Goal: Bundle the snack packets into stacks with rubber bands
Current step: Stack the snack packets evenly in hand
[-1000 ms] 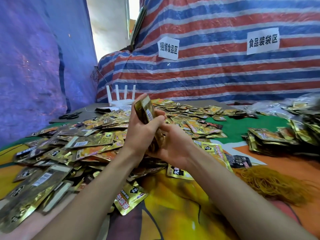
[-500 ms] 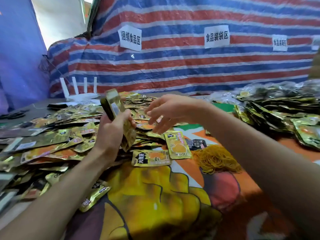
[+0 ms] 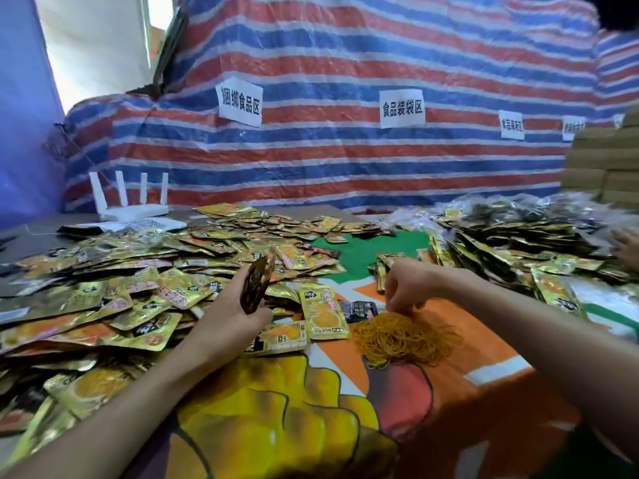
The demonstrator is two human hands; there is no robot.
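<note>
Your left hand [image 3: 235,316] gripped a stack of packets [image 3: 258,286] on edge above the loose heap [image 3: 138,292], with no band visible round it. Your right hand [image 3: 406,288] dipped bent fingers into the rubber band pile [image 3: 404,337]; whether it had pinched one, I could not tell. With so many packets lying unbundled, most of the job looked undone.

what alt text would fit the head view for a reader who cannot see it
A person's left hand grips an upright stack of gold foil snack packets while the right hand touches a heap of yellow rubber bands, beside a spread of loose gold packets.
</note>
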